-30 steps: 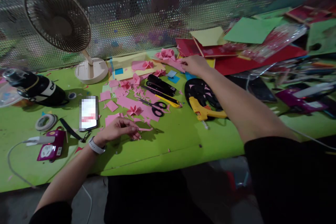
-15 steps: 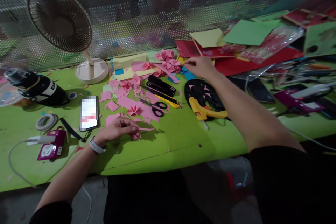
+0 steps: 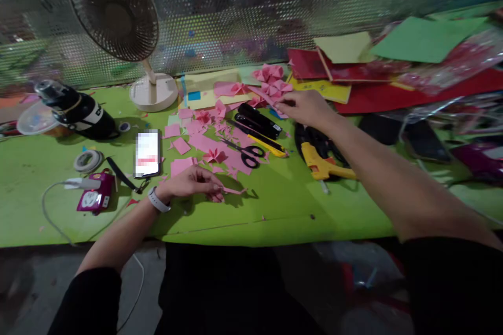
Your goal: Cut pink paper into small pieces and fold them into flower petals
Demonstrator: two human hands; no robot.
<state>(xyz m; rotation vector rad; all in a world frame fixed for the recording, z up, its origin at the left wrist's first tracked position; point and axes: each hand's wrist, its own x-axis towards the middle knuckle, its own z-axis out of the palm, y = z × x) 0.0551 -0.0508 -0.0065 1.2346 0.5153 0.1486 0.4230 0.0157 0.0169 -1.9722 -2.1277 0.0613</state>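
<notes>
Near the front of the table, my left hand (image 3: pixel 196 182) is closed, pinching a thin folded strip of pink paper (image 3: pixel 234 190) that sticks out to the right. Farther back, my right hand (image 3: pixel 304 107) has its thumb and fingers drawn together on the lower end of a long pink paper strip (image 3: pixel 264 96). Folded pink paper flowers (image 3: pixel 271 76) lie just beyond those fingertips. Between my hands are black scissors (image 3: pixel 249 156), a yellow-and-black utility knife (image 3: pixel 271 145), a black stapler (image 3: pixel 259 120) and another pink paper flower (image 3: pixel 214 155) among pink scraps.
A yellow glue gun (image 3: pixel 322 165) rests on a black tray under my right forearm. To the left are a phone (image 3: pixel 147 153), tape roll (image 3: pixel 88 160), purple power socket (image 3: pixel 95 191), black bottle (image 3: pixel 84 115) and fan (image 3: pixel 153 91). Coloured sheets (image 3: pixel 424 42) pile up at right.
My right hand has moved left, from above the blue paper onto the end of the long pink strip. My left hand still holds its folded strip. The whole view has shifted.
</notes>
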